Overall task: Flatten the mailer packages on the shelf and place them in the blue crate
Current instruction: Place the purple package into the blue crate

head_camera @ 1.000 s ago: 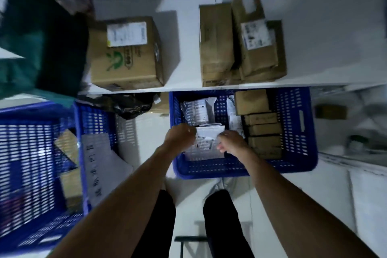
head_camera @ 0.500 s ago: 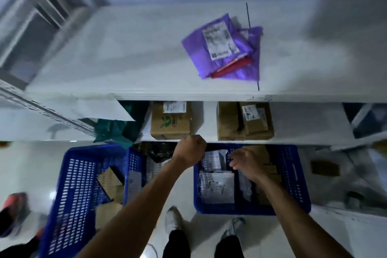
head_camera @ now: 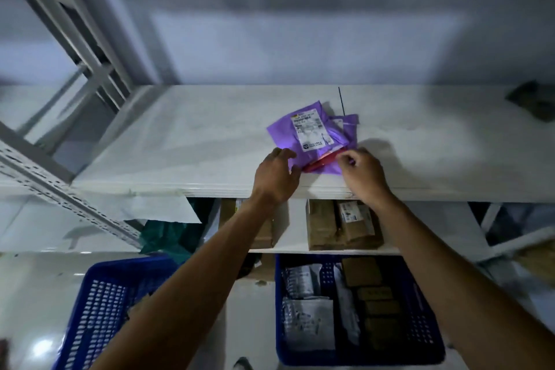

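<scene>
A crumpled purple mailer [head_camera: 312, 135] with a white label lies on the white top shelf [head_camera: 180, 141], with a red package edge [head_camera: 319, 163] showing under it. My left hand [head_camera: 277, 177] reaches its near left corner, fingers spread and touching the purple film. My right hand [head_camera: 362, 171] is at the near right corner, fingertips curled and pinching the mailer's edge. Below, the blue crate [head_camera: 420, 336] on the floor holds white mailers [head_camera: 309, 321] and brown boxes.
A lower shelf holds cardboard boxes [head_camera: 342, 225] and a green bag [head_camera: 168, 237]. A second blue crate [head_camera: 99, 309] stands at the lower left. A grey upright frame [head_camera: 60, 177] borders the shelf on the left. A dark object [head_camera: 534, 99] lies at the far right of the top shelf.
Both hands have left the blue crate and risen to the top shelf, arriving at the purple mailer. A white mailer now lies in the crate. My view has tilted upward.
</scene>
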`<action>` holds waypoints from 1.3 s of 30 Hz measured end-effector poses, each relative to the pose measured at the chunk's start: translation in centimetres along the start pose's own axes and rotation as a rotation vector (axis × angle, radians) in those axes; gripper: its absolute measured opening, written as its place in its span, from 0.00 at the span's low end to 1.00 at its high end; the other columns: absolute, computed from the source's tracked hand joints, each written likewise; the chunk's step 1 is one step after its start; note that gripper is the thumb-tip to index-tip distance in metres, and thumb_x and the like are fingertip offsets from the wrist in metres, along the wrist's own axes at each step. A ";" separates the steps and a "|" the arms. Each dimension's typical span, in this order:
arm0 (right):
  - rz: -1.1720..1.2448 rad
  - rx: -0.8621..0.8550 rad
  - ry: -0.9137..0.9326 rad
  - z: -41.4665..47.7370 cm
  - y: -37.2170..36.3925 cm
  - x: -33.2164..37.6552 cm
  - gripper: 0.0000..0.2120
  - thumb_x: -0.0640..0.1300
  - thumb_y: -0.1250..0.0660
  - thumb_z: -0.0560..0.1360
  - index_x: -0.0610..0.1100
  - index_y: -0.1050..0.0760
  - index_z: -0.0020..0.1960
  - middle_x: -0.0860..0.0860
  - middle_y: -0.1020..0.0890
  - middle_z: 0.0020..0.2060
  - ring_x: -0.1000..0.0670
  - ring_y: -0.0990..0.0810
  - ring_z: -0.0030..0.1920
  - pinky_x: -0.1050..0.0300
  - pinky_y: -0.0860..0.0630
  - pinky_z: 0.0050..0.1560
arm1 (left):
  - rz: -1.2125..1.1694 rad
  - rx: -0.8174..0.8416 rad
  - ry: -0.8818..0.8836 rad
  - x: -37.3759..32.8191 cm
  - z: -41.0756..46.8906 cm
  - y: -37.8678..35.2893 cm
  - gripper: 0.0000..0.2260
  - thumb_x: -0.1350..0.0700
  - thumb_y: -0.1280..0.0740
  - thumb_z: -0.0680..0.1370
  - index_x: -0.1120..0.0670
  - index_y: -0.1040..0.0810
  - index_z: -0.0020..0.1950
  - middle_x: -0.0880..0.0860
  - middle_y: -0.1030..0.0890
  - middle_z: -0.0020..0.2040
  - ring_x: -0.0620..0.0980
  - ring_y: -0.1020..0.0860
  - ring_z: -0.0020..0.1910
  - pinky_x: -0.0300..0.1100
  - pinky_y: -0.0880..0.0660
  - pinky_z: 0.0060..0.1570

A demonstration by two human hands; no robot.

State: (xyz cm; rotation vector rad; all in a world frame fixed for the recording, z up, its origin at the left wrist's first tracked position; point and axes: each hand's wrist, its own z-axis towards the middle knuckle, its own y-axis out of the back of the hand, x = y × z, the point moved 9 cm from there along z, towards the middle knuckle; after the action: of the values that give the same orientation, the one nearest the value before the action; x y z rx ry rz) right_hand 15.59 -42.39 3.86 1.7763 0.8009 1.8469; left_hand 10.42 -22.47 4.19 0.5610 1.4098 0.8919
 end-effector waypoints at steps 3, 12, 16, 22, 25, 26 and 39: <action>-0.020 -0.036 -0.028 2.7 0.9 0.9 0.13 0.47 0.36 0.80 0.46 0.20 0.62 0.44 0.23 0.61 0.44 0.20 0.54 0.56 0.28 0.53 | 0.104 0.082 -0.064 -0.6 2.1 -0.8 0.22 0.52 0.33 0.80 0.56 0.29 0.72 0.57 0.25 0.71 0.58 0.26 0.67 0.48 0.28 0.64; 0.042 0.004 -0.168 6.1 -0.4 -0.8 0.14 0.46 0.38 0.81 0.45 0.21 0.63 0.48 0.17 0.51 0.45 0.19 0.48 0.55 0.26 0.46 | 0.202 0.281 -0.144 0.3 5.2 -6.0 0.34 0.44 0.33 0.80 0.52 0.44 0.81 0.56 0.45 0.82 0.57 0.46 0.81 0.54 0.39 0.76; 0.151 -0.041 -0.182 6.9 -0.6 -0.6 0.10 0.46 0.35 0.79 0.46 0.18 0.56 0.50 0.17 0.45 0.46 0.18 0.45 0.55 0.25 0.43 | 0.219 0.226 -0.150 0.6 5.5 -5.9 0.34 0.45 0.31 0.79 0.54 0.42 0.80 0.57 0.39 0.80 0.58 0.39 0.78 0.55 0.33 0.72; 0.352 0.131 -0.253 7.2 -4.5 0.7 0.08 0.42 0.37 0.80 0.42 0.21 0.55 0.43 0.15 0.38 0.43 0.16 0.33 0.54 0.20 0.33 | 0.185 0.154 -0.183 0.9 5.4 -4.9 0.34 0.48 0.28 0.75 0.56 0.38 0.77 0.57 0.31 0.74 0.58 0.32 0.72 0.53 0.27 0.67; 0.339 0.245 -0.265 6.1 -7.1 2.1 0.10 0.37 0.41 0.81 0.43 0.25 0.60 0.41 0.15 0.40 0.44 0.15 0.30 0.55 0.21 0.29 | 0.205 0.064 -0.213 1.5 4.6 -3.6 0.40 0.44 0.27 0.73 0.58 0.40 0.78 0.59 0.34 0.76 0.60 0.34 0.74 0.52 0.31 0.69; 0.314 0.283 -0.265 5.6 -7.9 2.6 0.11 0.37 0.41 0.81 0.42 0.26 0.60 0.41 0.15 0.40 0.45 0.15 0.30 0.58 0.23 0.27 | 0.200 0.034 -0.231 1.7 4.3 -3.2 0.41 0.41 0.28 0.74 0.58 0.41 0.79 0.60 0.36 0.77 0.60 0.37 0.76 0.53 0.34 0.71; -0.158 0.153 0.144 0.7 -13.1 9.0 0.13 0.47 0.38 0.81 0.44 0.29 0.64 0.47 0.24 0.59 0.48 0.20 0.54 0.47 0.18 0.50 | 0.470 0.176 -0.194 12.5 0.7 -0.8 0.51 0.21 0.47 0.68 0.56 0.39 0.79 0.59 0.38 0.79 0.59 0.42 0.79 0.56 0.42 0.76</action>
State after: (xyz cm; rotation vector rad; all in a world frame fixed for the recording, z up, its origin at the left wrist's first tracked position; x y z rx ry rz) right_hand 14.74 -26.74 1.50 1.6296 1.1312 1.8671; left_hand 10.43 -12.79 -3.85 1.1142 1.2039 1.0536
